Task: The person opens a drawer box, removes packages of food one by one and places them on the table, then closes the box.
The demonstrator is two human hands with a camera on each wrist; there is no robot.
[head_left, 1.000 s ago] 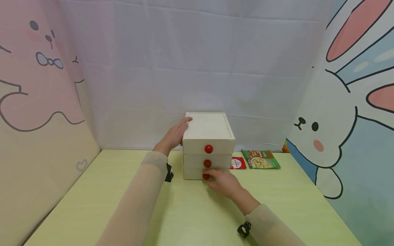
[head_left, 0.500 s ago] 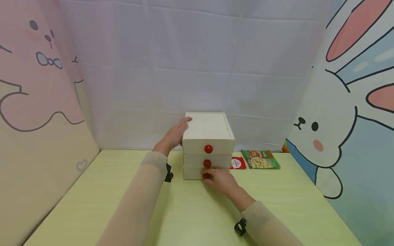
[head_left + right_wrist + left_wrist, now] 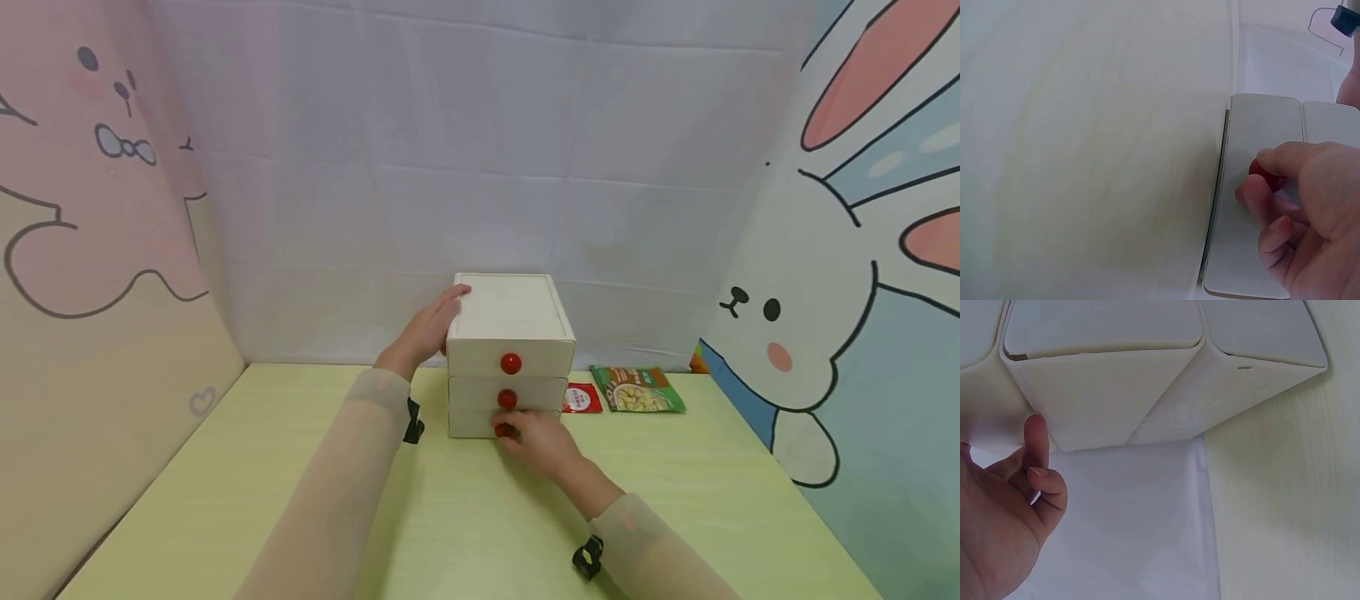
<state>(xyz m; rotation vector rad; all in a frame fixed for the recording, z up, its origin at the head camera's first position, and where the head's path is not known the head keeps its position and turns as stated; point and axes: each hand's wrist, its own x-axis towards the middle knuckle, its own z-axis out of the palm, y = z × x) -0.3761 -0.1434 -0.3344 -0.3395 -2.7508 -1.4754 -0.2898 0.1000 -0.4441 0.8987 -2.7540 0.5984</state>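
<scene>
A white cabinet [image 3: 512, 310] of three stacked drawers stands at the back of the table, each drawer with a round red knob. My left hand [image 3: 426, 332] rests against its upper left side, fingertips over the top edge; in the left wrist view, fingers of that hand [image 3: 1007, 519] touch the side wall. At the front, my right hand [image 3: 546, 446] pinches the bottom drawer's red knob [image 3: 1267, 176] between thumb and fingers. The middle knob [image 3: 507, 399] and top knob [image 3: 511, 363] are in plain sight. All three drawers look closed.
Right of the cabinet lie a small red packet [image 3: 582, 398], partly hidden behind it, and a green food packet [image 3: 637, 389]. A white cloth [image 3: 390, 208] hangs behind the table [image 3: 300, 442]. Panels with cartoon animals stand at both sides.
My right hand and forearm have shifted slightly left, and its fingers have come round the bottom knob. My left hand stays on the cabinet. The drawers look the same.
</scene>
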